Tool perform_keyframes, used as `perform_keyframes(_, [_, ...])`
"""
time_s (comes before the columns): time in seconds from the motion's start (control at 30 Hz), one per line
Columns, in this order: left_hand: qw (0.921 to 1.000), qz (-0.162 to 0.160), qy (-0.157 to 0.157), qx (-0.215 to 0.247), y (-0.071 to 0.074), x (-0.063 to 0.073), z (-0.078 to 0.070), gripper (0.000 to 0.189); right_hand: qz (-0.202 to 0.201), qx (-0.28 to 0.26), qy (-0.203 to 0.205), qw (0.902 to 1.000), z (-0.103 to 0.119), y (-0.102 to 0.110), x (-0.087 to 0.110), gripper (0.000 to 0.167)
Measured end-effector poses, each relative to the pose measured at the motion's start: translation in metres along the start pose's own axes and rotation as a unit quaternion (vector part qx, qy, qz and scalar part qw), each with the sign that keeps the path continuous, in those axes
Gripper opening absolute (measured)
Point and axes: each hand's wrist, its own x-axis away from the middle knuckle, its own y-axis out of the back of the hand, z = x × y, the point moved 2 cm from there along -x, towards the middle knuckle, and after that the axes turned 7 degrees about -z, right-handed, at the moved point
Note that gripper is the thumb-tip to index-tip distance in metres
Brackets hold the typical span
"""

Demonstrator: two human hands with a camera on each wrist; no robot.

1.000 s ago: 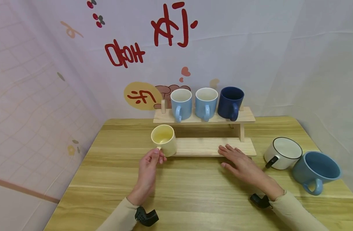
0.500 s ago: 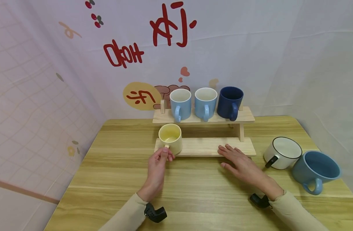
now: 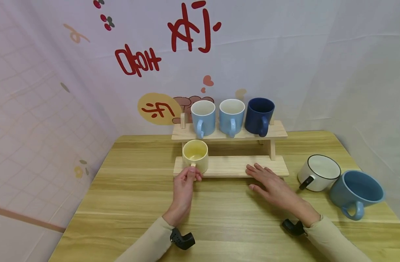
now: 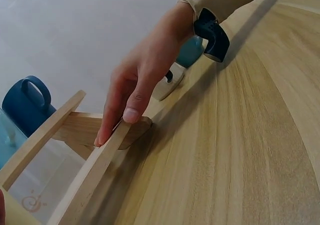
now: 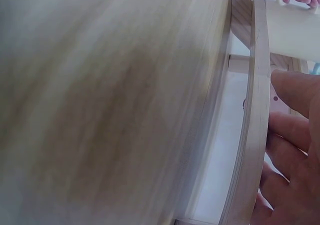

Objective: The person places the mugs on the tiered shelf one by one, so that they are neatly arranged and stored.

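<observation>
A pale yellow mug (image 3: pixel 195 156) stands upright at the left end of the lower board (image 3: pixel 232 165) of a wooden two-tier rack. My left hand (image 3: pixel 184 183) pinches its handle between thumb and fingers; most of that handle is hidden by them. My right hand (image 3: pixel 273 185) rests with extended fingers on the front edge of the same board, toward its right end. In the left wrist view, the right hand (image 4: pixel 142 80) touches the board edge with its thumb and fingertips. The right wrist view shows the mug's pale side (image 5: pixel 292 32) beyond the rack.
On the upper board (image 3: pixel 219 137) stand two light blue mugs (image 3: pixel 204 118) (image 3: pixel 232 116) and a dark blue mug (image 3: pixel 259 115), handles toward me. Right of the rack, a white mug (image 3: pixel 319 173) with a black rim and a blue mug (image 3: pixel 356 191) sit on the wooden table (image 3: pixel 226 225).
My left hand has moved the yellow mug rightward, from the board's left end a little further along it. My right hand stays in place on the board.
</observation>
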Motion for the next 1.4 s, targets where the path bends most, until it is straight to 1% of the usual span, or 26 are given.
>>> perform_keyframes(0.23, [1.0000, 0.007, 0.001, -0.005, -0.003, -0.001, 0.004, 0.038, 0.000, -0.001, 0.003, 1.0000, -0.001, -0.001, 0.000, 0.053])
perform_keyframes(0.37, [0.9998, 0.012, -0.001, -0.015, -0.003, -0.002, 0.003, 0.039, -0.001, 0.001, 0.004, 1.0000, -0.001, -0.001, 0.000, 0.053])
perform_keyframes(0.53, [0.9994, 0.026, 0.005, -0.022, -0.002, -0.003, 0.002, 0.041, -0.001, 0.003, 0.006, 1.0000, 0.001, -0.001, -0.001, 0.053])
perform_keyframes(0.63, [0.9985, 0.040, 0.003, -0.037, 0.001, -0.005, 0.002, 0.039, -0.002, 0.003, 0.006, 1.0000, 0.002, 0.000, -0.001, 0.053])
perform_keyframes(0.7, [0.9970, 0.055, -0.004, -0.055, 0.003, -0.008, 0.001, 0.038, -0.002, 0.005, 0.006, 1.0000, 0.002, 0.000, -0.002, 0.053])
perform_keyframes(0.83, [0.9909, 0.088, -0.017, -0.100, 0.008, -0.014, -0.002, 0.038, -0.005, 0.006, 0.004, 1.0000, 0.003, 0.000, -0.001, 0.053])
perform_keyframes(0.97, [0.9851, 0.112, -0.031, -0.127, 0.012, -0.019, -0.006, 0.039, -0.005, 0.006, 0.003, 1.0000, 0.003, 0.000, -0.001, 0.053])
perform_keyframes(1.07, [0.9831, 0.117, -0.035, -0.136, 0.014, -0.021, -0.008, 0.038, -0.005, 0.007, 0.003, 1.0000, 0.003, 0.000, -0.001, 0.054])
perform_keyframes(1.2, [0.9826, 0.116, -0.028, -0.142, 0.018, -0.022, -0.007, 0.034, -0.005, 0.008, 0.003, 1.0000, 0.003, 0.000, -0.001, 0.054])
perform_keyframes(1.27, [0.9826, 0.114, -0.029, -0.143, 0.022, -0.020, -0.007, 0.032, -0.003, 0.006, 0.002, 1.0000, 0.002, 0.000, -0.001, 0.053])
perform_keyframes(1.4, [0.9805, 0.105, -0.042, -0.161, 0.032, -0.018, -0.006, 0.028, 0.000, 0.004, 0.000, 1.0000, 0.002, 0.000, -0.001, 0.053])
